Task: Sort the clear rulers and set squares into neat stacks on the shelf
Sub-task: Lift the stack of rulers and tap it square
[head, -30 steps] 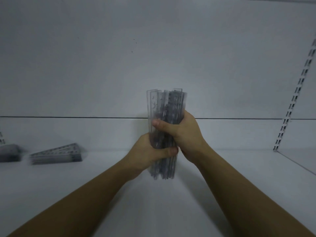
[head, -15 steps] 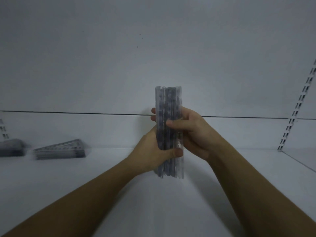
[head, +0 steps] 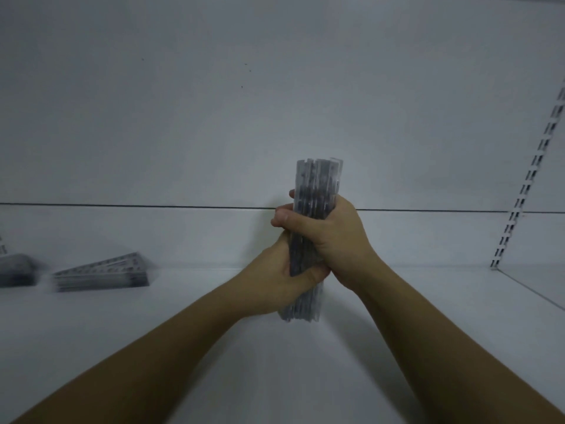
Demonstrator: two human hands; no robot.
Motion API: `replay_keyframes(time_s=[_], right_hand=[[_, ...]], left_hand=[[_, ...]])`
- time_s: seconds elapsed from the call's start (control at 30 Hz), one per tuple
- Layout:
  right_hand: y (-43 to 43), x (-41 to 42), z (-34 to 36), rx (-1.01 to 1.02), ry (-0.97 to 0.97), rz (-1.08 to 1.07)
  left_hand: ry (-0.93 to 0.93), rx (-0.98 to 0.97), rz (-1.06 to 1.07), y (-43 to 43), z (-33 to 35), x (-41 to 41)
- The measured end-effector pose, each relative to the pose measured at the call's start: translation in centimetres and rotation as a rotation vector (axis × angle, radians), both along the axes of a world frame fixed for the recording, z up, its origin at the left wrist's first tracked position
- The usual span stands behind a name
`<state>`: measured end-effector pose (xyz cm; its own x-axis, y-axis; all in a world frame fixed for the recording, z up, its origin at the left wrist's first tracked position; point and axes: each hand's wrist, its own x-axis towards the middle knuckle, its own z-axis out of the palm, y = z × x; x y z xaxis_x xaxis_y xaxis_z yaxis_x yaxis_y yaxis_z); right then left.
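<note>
Head | ruler bundle [head: 319, 179] upright, long axis vertical | left grip [head: 275, 280], right grip [head: 336, 237] both curled round it

The left hand [head: 275, 280] and right hand [head: 333, 237] grip the bundle of rulers [head: 318, 185] upright, and the white shelf [head: 275, 362] lies open on both sides of that grip. Well to its left, a stack of set squares [head: 101, 273] and a second stack [head: 15, 270], blurred at the frame's edge, block the way. Behind the grip stands the back panel [head: 275, 117]. Far to the right rises a slotted upright [head: 526, 185]. Open air lies above the grip.
</note>
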<state>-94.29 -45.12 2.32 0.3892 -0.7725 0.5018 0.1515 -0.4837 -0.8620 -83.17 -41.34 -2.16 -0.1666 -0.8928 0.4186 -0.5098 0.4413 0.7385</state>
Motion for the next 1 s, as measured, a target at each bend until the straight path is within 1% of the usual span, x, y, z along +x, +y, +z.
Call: replay_keyframes(time_s=[0.07,0.13,0.2,0.27,0.4,0.6,0.67,0.8,0.9,1.0], right_hand=[[-0.1,-0.2,0.1,0.031,-0.036,0.034],[-0.1,-0.6,0.2,0.097,-0.073,0.139],[0.0,-0.9,0.3,0.169,-0.089,0.264],[0.1,-0.9,0.3,0.21,-0.101,0.338],[0.1,-0.9,0.3,0.176,-0.052,0.327],[0.1,-0.7,0.3,0.09,-0.002,0.212],[0.1,-0.8,0.3,0.066,0.012,0.155],[-0.2,-0.8,0.3,0.051,-0.024,0.079],[-0.5,-0.8,0.2,0.068,-0.043,0.029],[-0.3,-0.6,0.1,0.049,-0.103,-0.04]], left_hand=[[0.089,0.167,-0.156,0.6,0.8,1.0],[0.221,0.337,-0.265,1.1,1.3,2.4],[0.289,0.396,-0.3,0.9,0.9,3.4],[0.278,0.382,-0.287,0.6,0.4,3.3],[0.188,0.385,-0.281,0.7,0.0,1.9],[0.089,0.329,-0.042,0.4,-0.3,0.5],[0.101,0.348,-0.017,0.4,-0.2,0.5],[0.111,0.333,0.042,0.4,0.1,0.4],[0.153,0.283,0.117,0.4,-0.1,0.4],[0.229,0.21,0.171,0.4,-0.4,0.1]])
